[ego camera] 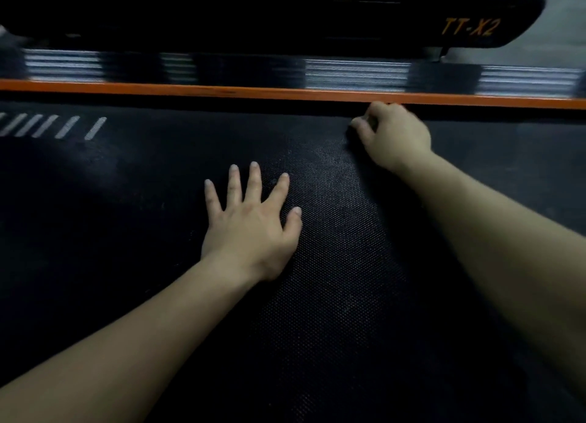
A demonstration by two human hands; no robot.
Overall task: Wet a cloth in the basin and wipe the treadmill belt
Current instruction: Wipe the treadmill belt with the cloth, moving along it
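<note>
The black textured treadmill belt (317, 264) fills most of the head view. My left hand (250, 229) lies flat on the belt's middle with its fingers spread. My right hand (393, 134) reaches to the belt's far edge, just below the orange strip (222, 90), with its fingers and thumb curled. It seems to pinch a dark cloth (352, 137) against the belt. The cloth barely stands out from the black surface. No basin is in view.
Beyond the orange strip runs a ribbed grey and black side rail (355, 73). Above it lies a black cover marked TT-X2 (467, 27). White slanted stripes (47, 126) mark the belt at the far left. The far part of the view is blurred.
</note>
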